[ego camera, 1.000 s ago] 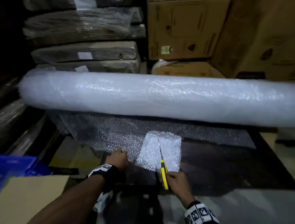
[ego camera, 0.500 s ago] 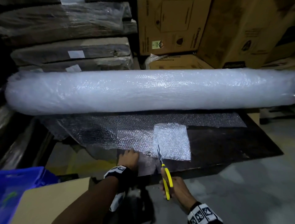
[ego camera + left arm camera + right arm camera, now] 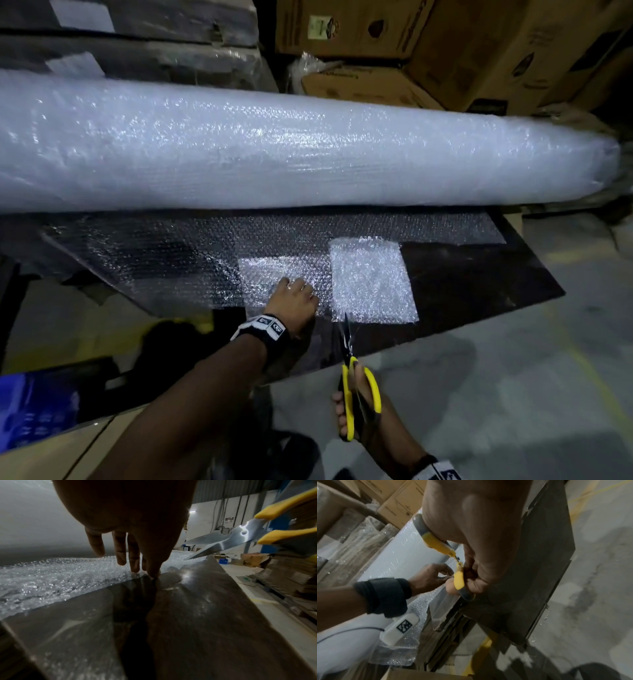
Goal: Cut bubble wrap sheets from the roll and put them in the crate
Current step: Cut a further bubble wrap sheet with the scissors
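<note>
Bubble wrap roll [image 3: 291,150] lying across upper frame, loose sheet [image 3: 191,260] spreading onto dark worktop [image 3: 479,284] at centre. Left hand [image 3: 295,301] pressing down near sheet's near edge, fingers [image 3: 120,550] straight and slightly apart. Right hand [image 3: 363,414] at lower centre, fingers clamped on yellow-handled scissors [image 3: 352,373], blades parted, tips just beside cut white piece [image 3: 371,281].

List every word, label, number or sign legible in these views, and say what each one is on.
No text can be read as words.
Brown cardboard boxes: dark print and a pale green sticker, all blurred.
Dark wrapped stacks: white labels, apparently blank.
Black wrist straps: white tags with black square patterns, no letters.
Far wall sign: too small.
</note>
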`<state>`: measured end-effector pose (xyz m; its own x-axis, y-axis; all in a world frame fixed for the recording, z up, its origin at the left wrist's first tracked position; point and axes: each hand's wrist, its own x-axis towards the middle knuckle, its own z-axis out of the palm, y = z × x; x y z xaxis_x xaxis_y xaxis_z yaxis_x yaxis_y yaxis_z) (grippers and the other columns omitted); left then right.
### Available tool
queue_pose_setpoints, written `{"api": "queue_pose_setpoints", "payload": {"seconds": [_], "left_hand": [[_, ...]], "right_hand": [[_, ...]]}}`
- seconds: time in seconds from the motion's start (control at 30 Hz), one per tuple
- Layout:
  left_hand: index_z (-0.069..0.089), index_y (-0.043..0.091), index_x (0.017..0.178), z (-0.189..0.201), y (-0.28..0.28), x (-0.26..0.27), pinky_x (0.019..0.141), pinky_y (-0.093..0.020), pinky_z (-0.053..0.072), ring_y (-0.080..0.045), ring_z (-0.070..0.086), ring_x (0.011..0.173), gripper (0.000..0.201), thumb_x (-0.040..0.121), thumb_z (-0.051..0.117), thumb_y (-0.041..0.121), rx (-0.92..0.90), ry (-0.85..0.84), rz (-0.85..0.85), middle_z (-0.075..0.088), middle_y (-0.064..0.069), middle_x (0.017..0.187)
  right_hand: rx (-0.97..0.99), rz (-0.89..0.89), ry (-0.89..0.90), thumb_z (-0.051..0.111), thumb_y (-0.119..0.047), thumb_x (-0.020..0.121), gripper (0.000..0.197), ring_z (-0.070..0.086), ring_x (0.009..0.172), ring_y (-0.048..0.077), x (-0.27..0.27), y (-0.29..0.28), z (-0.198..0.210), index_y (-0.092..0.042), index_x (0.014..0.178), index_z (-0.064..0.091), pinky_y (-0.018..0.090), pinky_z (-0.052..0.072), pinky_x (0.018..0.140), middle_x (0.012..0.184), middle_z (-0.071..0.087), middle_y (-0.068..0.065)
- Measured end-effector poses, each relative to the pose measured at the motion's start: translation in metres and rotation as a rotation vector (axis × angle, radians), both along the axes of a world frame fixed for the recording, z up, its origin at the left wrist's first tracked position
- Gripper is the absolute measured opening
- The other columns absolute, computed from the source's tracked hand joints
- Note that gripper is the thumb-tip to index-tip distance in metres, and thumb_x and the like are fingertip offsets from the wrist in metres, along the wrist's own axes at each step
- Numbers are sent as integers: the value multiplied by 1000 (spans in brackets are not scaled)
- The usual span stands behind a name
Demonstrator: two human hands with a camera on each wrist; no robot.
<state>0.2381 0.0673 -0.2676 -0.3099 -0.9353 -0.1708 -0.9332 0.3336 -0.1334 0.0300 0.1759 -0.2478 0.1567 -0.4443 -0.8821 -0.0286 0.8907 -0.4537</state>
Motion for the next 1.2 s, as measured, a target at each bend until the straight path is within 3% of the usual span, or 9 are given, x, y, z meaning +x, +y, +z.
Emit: {"api": "queue_pose_setpoints", "payload": {"seconds": [0.13,0.27,0.4,0.57,0.7,0.9,1.1,1.2], "left_hand": [[52,13,130,0,-9,3,109,-54,28,-32,42,127,57,84,70,40,18,0,-53,52,-11,132],[53,13,128,-4,-13,4,105,-51,32,-31,44,124,49,87,67,38,-3,9,-62,52,-10,131],[55,12,122,-3,-13,5,100,-51,36,-32,47,118,50,84,72,39,-5,25,-61,53,-10,123],[54,10,122,0,-11,9,100,-53,36,-33,47,118,39,90,64,29,-50,49,-68,52,-12,125],[53,11,122,5,-10,10,101,-52,35,-32,45,121,28,99,40,20,-81,83,-59,51,-11,126],[53,12,124,-1,-8,9,102,-52,35,-32,45,121,28,100,40,19,-64,80,-41,51,-11,126],[52,11,127,-4,-7,5,102,-52,34,-33,44,123,30,101,38,19,-54,98,-10,50,-12,128],[48,11,131,-4,-7,5,102,-52,34,-32,42,124,32,102,38,19,-45,97,-8,46,-11,131]], "right_hand": [[-27,-12,-15,67,-76,70,75,57,52,24,-6,7,-12,-1,78,69,29,48,48,66,58,11],[-4,-37,-17,61,-65,66,70,58,53,27,-7,10,-15,3,83,69,31,50,50,69,60,15],[-14,-24,-14,56,-62,79,64,57,48,24,1,19,-18,0,73,69,29,48,47,64,59,14],[-88,-42,-31,69,-63,66,72,57,54,27,11,22,-24,5,87,68,33,49,52,71,59,18],[-176,-21,-51,74,-66,66,74,56,58,25,18,15,-18,4,90,65,32,48,55,74,59,17],[-239,8,-34,81,-81,46,92,54,57,23,25,-5,-19,-1,90,64,31,46,53,74,59,15],[-268,-18,-10,80,-79,50,94,54,59,23,25,-14,-20,3,93,65,32,46,55,76,60,16],[-274,-17,15,80,-72,63,82,55,57,23,25,-18,-18,3,91,66,31,46,54,74,61,17]]}}
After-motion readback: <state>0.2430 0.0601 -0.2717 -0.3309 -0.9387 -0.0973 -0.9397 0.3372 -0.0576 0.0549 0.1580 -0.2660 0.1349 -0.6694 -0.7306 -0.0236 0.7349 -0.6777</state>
